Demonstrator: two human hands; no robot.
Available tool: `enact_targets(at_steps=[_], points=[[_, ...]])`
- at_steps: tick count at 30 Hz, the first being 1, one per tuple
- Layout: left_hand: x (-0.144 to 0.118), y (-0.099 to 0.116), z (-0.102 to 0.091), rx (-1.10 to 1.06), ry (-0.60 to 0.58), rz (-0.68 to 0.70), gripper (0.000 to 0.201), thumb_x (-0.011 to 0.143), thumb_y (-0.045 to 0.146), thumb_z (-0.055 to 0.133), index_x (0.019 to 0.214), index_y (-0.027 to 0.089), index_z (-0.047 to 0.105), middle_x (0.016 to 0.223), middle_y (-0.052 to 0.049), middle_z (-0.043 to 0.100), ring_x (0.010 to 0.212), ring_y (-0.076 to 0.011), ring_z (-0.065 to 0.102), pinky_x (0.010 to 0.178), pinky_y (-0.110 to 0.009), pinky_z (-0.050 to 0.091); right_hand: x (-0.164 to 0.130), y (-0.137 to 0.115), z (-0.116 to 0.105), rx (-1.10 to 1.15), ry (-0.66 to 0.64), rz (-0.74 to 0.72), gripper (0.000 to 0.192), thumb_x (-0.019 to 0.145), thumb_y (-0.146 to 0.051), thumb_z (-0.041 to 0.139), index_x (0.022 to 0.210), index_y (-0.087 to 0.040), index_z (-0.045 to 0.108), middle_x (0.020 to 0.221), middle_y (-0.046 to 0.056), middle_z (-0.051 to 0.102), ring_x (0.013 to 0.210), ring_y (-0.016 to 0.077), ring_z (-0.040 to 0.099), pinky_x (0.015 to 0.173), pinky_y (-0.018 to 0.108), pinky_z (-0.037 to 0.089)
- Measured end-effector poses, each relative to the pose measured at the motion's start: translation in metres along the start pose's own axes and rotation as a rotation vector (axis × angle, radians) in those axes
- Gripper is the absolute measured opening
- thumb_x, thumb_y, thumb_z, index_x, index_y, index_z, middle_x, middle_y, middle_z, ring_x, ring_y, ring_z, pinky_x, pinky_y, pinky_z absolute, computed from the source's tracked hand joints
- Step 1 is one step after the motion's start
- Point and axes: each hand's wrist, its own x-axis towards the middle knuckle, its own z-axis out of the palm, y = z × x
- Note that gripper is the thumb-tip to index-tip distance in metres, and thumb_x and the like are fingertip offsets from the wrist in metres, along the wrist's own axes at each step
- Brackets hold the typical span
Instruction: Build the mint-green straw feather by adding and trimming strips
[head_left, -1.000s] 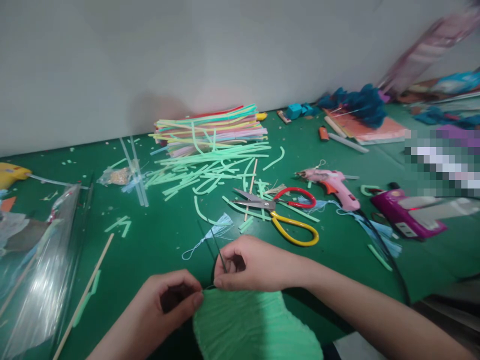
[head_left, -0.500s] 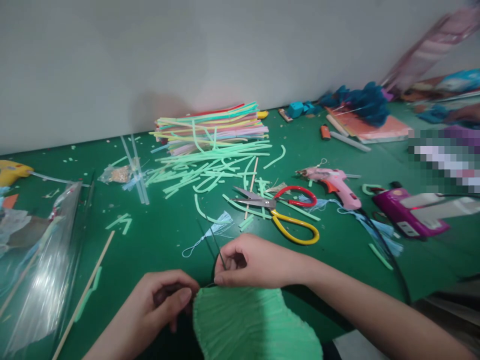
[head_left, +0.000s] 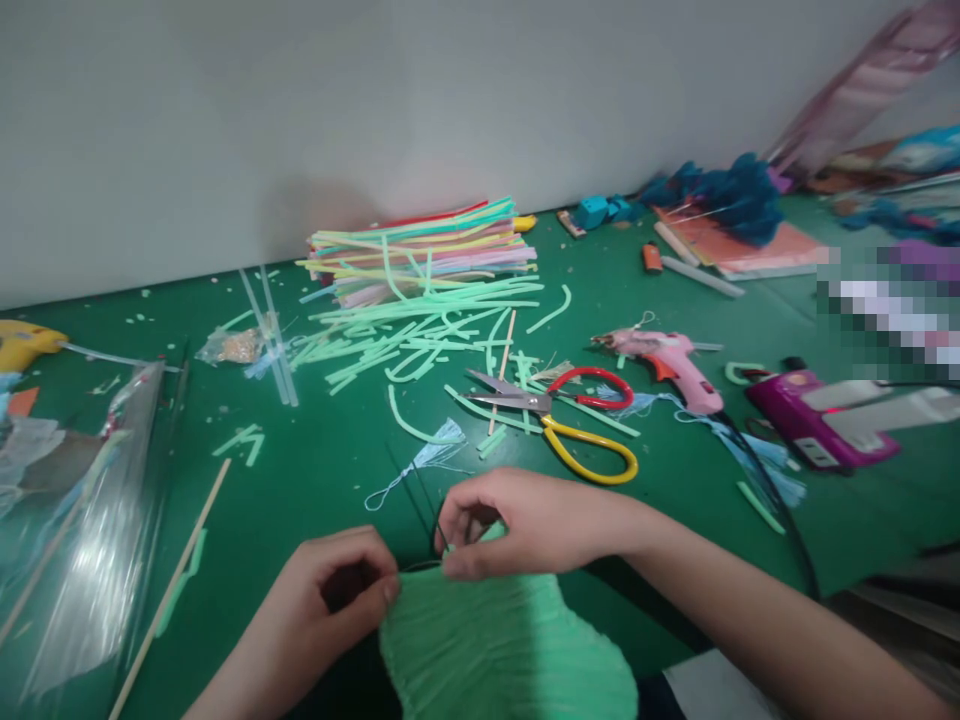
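Observation:
A light green ribbed sheet [head_left: 502,640], with a wavy right edge, hangs at the bottom middle, its lower part out of frame. My left hand [head_left: 337,590] is closed, thumb and finger pinching its upper left corner. My right hand [head_left: 495,525] is closed on the sheet's top edge, where a bit of green shows between the fingers. A thin dark rod [head_left: 431,500] sticks up from the right fingertips; its lower end is hidden. Just beyond the hands lie a light blue tassel [head_left: 439,447] and open scissors [head_left: 551,405] with one red and one yellow handle.
Loose green strips [head_left: 420,340] lie before a bundle of coloured strips [head_left: 427,250] by the wall. A pink glue gun [head_left: 667,365] and a purple device [head_left: 810,415] stand right. Clear plastic wrap [head_left: 97,560] and a wooden stick [head_left: 176,580] lie left.
My left hand has risen slightly and its fingers have closed on the sheet's corner. My right hand has shifted a little right, and green material now shows between its fingers.

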Motion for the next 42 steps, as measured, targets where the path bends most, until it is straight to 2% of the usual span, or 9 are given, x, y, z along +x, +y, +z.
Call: enact_targets(at_steps=[3, 7, 14, 17, 21, 25, 28, 33, 42], points=[[-0.001, -0.001, -0.007, -0.108, 0.08, -0.088, 0.034, 0.085, 0.05, 0.057, 0.073, 0.019, 0.061, 0.059, 0.005, 0.046, 0.051, -0.0107, 0.042, 0.048, -0.022, 0.033, -0.015, 0.002, -0.014, -0.164, 0.042, 0.018, 0.03, 0.078, -0.048, 0.068, 0.087, -0.019, 0.062, 0.079, -0.003, 0.059, 0.07, 0.0115, 0.052, 0.059, 0.021, 0.036], [0.002, 0.002, -0.01, -0.295, 0.144, -0.094, 0.042, 0.091, 0.053, 0.046, 0.089, 0.017, 0.068, 0.065, 0.001, 0.059, 0.054, -0.0124, 0.052, 0.053, -0.023, 0.041, -0.025, 0.011, -0.025, -0.17, 0.122, 0.072, 0.038, 0.081, -0.049, 0.065, 0.068, -0.018, 0.046, 0.061, -0.008, 0.032, 0.055, 0.0077, 0.032, 0.048, 0.022, 0.023], [0.007, 0.015, -0.008, -0.438, 0.067, -0.056, 0.039, 0.089, 0.047, 0.054, 0.104, 0.015, 0.07, 0.072, -0.001, 0.064, 0.063, -0.0143, 0.056, 0.063, -0.024, 0.044, -0.022, 0.014, -0.022, -0.113, 0.208, 0.035, 0.038, 0.081, -0.049, 0.065, 0.07, -0.018, 0.046, 0.063, -0.008, 0.029, 0.056, 0.0077, 0.028, 0.048, 0.022, 0.02], [0.007, 0.012, -0.011, -0.5, 0.036, -0.061, 0.03, 0.085, 0.042, 0.062, 0.094, 0.015, 0.07, 0.072, 0.0, 0.062, 0.064, -0.0143, 0.054, 0.063, -0.024, 0.043, -0.019, 0.013, -0.021, -0.026, 0.295, 0.035, 0.04, 0.079, -0.047, 0.068, 0.068, -0.018, 0.042, 0.062, -0.008, 0.026, 0.056, 0.0073, 0.024, 0.047, 0.021, 0.018], [0.003, 0.009, -0.021, -0.388, 0.124, -0.052, 0.026, 0.081, 0.038, 0.067, 0.068, 0.015, 0.064, 0.059, 0.005, 0.048, 0.058, -0.0112, 0.039, 0.054, -0.02, 0.031, -0.012, 0.009, -0.018, 0.155, 0.419, -0.02, 0.037, 0.08, -0.05, 0.066, 0.076, -0.017, 0.052, 0.066, -0.007, 0.034, 0.058, 0.0075, 0.034, 0.052, 0.02, 0.034], [-0.002, 0.013, -0.03, -0.282, 0.239, -0.005, 0.027, 0.079, 0.04, 0.068, 0.068, 0.016, 0.065, 0.056, 0.006, 0.048, 0.057, -0.0112, 0.039, 0.052, -0.019, 0.03, -0.007, -0.003, -0.012, 0.318, 0.47, -0.056, 0.04, 0.082, -0.057, 0.062, 0.077, -0.018, 0.053, 0.07, -0.004, 0.042, 0.063, 0.0102, 0.049, 0.065, 0.026, 0.051], [-0.003, 0.013, -0.034, -0.312, 0.316, 0.033, 0.027, 0.077, 0.045, 0.07, 0.074, 0.018, 0.069, 0.066, 0.003, 0.062, 0.064, -0.0136, 0.053, 0.059, -0.019, 0.041, -0.005, -0.015, -0.009, 0.259, 0.537, -0.085, 0.042, 0.082, -0.059, 0.059, 0.076, -0.018, 0.054, 0.068, -0.003, 0.048, 0.064, 0.0118, 0.053, 0.065, 0.027, 0.053], [-0.002, 0.005, -0.032, -0.381, 0.285, 0.102, 0.039, 0.077, 0.05, 0.069, 0.104, 0.021, 0.071, 0.098, -0.005, 0.075, 0.087, -0.025, 0.068, 0.083, -0.032, 0.053, -0.001, -0.032, -0.002, 0.098, 0.656, -0.166, 0.041, 0.084, -0.059, 0.055, 0.079, -0.019, 0.06, 0.067, -0.002, 0.051, 0.062, 0.0117, 0.054, 0.061, 0.025, 0.052], [-0.007, 0.0, -0.02, -0.468, 0.279, 0.021, 0.046, 0.076, 0.056, 0.067, 0.102, 0.019, 0.075, 0.09, -0.006, 0.079, 0.08, -0.0274, 0.071, 0.069, -0.032, 0.058, 0.011, -0.034, 0.004, 0.276, 0.62, -0.205, 0.036, 0.084, -0.053, 0.06, 0.093, -0.018, 0.065, 0.069, -0.002, 0.055, 0.06, 0.0096, 0.054, 0.058, 0.022, 0.05]])
